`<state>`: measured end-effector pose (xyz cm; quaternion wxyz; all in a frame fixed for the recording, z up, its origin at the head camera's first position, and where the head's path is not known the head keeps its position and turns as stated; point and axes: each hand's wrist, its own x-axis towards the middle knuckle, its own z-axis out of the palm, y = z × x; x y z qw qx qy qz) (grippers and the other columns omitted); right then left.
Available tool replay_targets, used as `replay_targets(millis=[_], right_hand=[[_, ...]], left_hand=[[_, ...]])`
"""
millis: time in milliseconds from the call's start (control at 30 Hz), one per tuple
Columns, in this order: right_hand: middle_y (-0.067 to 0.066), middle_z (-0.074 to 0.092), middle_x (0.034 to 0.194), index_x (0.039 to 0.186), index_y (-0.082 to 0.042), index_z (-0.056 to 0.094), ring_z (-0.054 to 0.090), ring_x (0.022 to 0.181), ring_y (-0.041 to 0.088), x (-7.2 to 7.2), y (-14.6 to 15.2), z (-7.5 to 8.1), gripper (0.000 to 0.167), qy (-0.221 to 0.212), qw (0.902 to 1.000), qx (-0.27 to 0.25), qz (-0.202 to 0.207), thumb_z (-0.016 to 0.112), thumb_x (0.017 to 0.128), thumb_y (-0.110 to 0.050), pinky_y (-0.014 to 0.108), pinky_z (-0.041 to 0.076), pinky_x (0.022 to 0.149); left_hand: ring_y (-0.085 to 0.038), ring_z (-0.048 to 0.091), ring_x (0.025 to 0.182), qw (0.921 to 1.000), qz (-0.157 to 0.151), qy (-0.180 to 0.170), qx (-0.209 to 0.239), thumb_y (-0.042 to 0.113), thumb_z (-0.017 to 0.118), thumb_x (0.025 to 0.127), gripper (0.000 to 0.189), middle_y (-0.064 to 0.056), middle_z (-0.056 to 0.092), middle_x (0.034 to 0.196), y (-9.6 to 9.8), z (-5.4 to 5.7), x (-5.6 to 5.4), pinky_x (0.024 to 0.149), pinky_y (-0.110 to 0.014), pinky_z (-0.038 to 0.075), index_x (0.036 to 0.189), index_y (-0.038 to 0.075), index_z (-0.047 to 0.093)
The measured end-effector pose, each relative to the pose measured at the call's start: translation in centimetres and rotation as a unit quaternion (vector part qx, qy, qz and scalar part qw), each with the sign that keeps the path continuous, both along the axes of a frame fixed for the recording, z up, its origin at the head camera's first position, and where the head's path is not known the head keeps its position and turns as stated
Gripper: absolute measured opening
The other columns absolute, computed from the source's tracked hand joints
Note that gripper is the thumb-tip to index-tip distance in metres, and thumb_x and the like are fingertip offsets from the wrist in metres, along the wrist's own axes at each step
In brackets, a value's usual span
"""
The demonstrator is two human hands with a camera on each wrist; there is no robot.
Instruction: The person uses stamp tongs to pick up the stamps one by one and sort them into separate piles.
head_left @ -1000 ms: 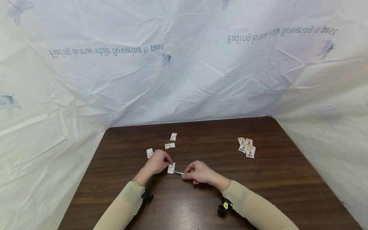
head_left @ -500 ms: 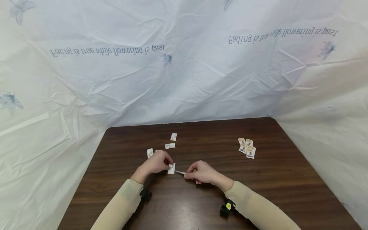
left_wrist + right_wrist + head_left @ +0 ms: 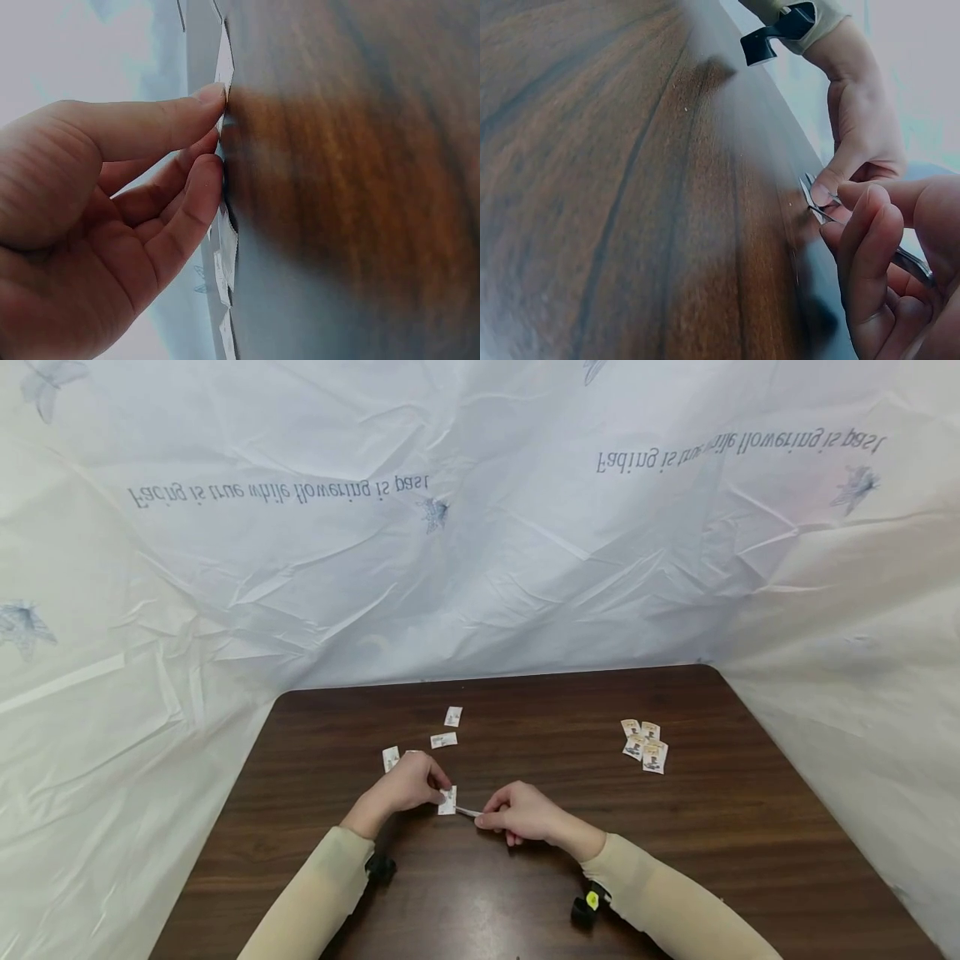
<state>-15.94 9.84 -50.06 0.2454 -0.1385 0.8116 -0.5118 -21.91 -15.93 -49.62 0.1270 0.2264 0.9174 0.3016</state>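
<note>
My left hand [image 3: 406, 783] holds a small white printed card [image 3: 450, 802] low at the tabletop, thumb and fingertips at its left and far edges. In the left wrist view the thumb [image 3: 161, 124] lies over the card [image 3: 226, 60], and the fingers curl beside it. My right hand [image 3: 519, 812] pinches a pair of metal tweezers [image 3: 468, 812], whose tips point left, right at the card's right edge. The right wrist view shows the back end of the tweezers [image 3: 913, 264] coming out past the fingers, with the left thumb [image 3: 824, 193] close to the tips.
Several similar cards lie on the dark wooden table [image 3: 540, 718]: one at the back [image 3: 453, 717], one before it [image 3: 443, 740], and one left of the left hand [image 3: 390, 758]. An overlapping cluster of cards [image 3: 645, 745] lies at right. White sheeting [image 3: 480, 568] surrounds the table.
The tweezer tips overlapped the card's lower right part, drew off to the right, and are back at its right edge. The left hand has stayed nearly in place.
</note>
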Motion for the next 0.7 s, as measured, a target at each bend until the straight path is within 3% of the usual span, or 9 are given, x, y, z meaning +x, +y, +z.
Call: replay_targets(millis=[700], right_hand=[[0.002, 0.066, 0.068, 0.096, -0.008, 0.078, 0.055, 0.045, 0.007, -0.14, -0.63, -0.36, 0.018, 0.009, 1.0000, -0.003, -0.002, 0.083, 0.095, -0.025, 0.022, 0.044, 0.044]], left_hand=[[-0.009, 0.066, 0.074, 0.9996, 0.020, -0.014, 0.011, 0.000, 0.088, 0.085, 0.011, 0.004, 0.076, 0.083, 0.28, 0.29, 0.52, 0.069, -0.031, 0.058, 0.088, 0.010, 0.085]])
